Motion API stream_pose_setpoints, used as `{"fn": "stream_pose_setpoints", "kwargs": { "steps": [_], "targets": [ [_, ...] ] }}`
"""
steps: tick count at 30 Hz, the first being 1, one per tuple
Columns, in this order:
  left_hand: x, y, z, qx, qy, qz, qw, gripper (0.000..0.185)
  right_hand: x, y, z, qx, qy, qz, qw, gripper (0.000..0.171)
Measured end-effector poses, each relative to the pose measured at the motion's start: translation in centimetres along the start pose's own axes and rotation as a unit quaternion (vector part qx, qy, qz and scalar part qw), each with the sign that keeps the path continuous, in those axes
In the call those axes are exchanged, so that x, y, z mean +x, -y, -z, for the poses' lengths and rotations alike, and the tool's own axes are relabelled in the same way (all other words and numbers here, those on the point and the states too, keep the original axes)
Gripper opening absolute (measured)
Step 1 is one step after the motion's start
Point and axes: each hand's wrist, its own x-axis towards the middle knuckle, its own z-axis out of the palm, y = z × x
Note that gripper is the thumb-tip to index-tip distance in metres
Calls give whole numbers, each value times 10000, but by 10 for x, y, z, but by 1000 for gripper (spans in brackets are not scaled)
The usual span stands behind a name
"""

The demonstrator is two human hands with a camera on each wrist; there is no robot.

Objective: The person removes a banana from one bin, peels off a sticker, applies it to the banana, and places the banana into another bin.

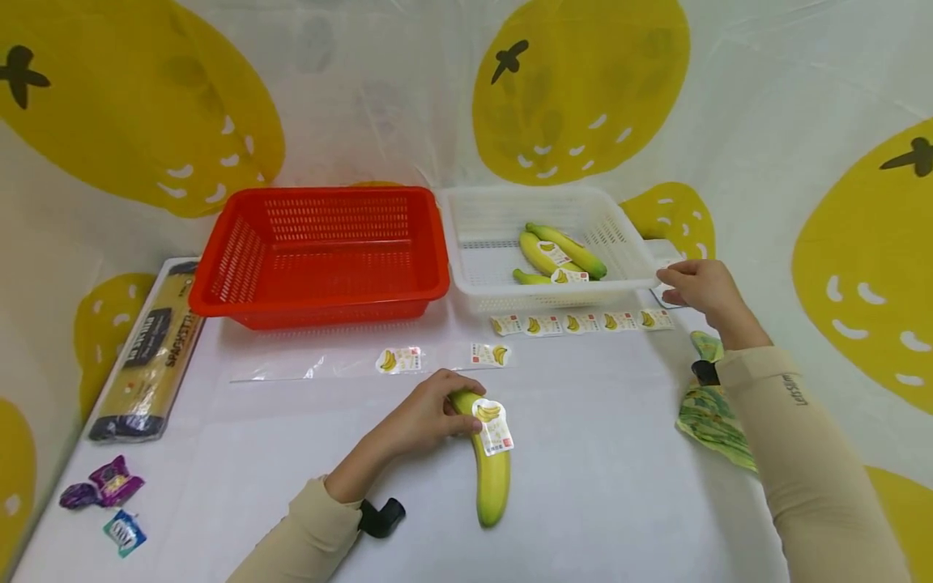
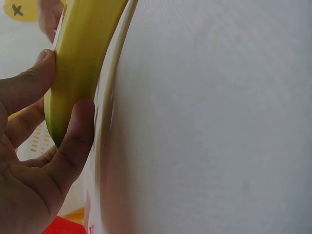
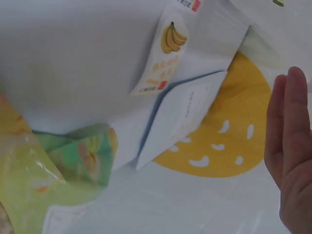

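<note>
My left hand (image 1: 430,413) grips a yellow banana (image 1: 493,486) near its upper end, thumb on one side and fingers on the other. A white banana-print sticker (image 1: 496,429) lies on the banana's upper face, by the thumb tip. In the left wrist view the greenish end of the banana shows between the fingers. At the right front corner of the white basket (image 1: 554,293), my right hand (image 1: 703,287) has its fingertips right at the rim. Its fingers (image 3: 295,112) look straight in the right wrist view. Several bananas (image 1: 564,251), some with stickers, lie inside the basket.
A red basket (image 1: 321,312) stands left of the white one. Before them lie a row of stickers (image 1: 581,323) and a clear strip (image 1: 291,368) with two stickers. A spaghetti pack (image 1: 146,356) and wrapped candies (image 1: 117,480) lie left, a green-yellow packet (image 1: 714,425) right.
</note>
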Motion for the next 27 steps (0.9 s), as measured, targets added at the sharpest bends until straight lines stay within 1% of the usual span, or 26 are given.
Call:
{"fn": "stream_pose_setpoints", "kwargs": {
  "steps": [2, 4, 7, 14, 18, 20, 23, 25, 27],
  "targets": [
    [0, -1, 0, 19, -25, 11, 10000, 43, 4, -5, -3, 335, -54, -133, 9993, 68],
    [0, -1, 1, 14, -55, 3, 10000, 43, 6, -7, -6, 653, -178, -120, 9976, 64],
    [-1, -2, 1, 2, -114, -9, 9999, 43, 8, -7, -10, 876, -339, -79, 9955, 60],
    [-2, -2, 2, 30, -76, 56, 10000, 44, 8, -10, -13, 785, -529, -232, 9952, 59],
    [-3, -5, 5, -11, -152, 116, 9998, 44, 9, -13, -14, 857, -602, -193, 9943, 60],
    [-4, -9, 8, -52, -201, 147, 9997, 44, 9, -14, -15, 917, -630, -151, 9937, 60],
    [-3, -18, 15, -63, -284, 99, 9995, 44, 9, -15, -17, 970, -647, -94, 9931, 59],
    [0, -29, 23, -13, -343, -60, 9994, 45, 9, -14, -18, 997, -655, -71, 9928, 59],
    [6, -44, 34, 76, -394, -278, 9988, 45, 10, -14, -19, 1073, -671, -46, 9919, 57]
  ]
}}
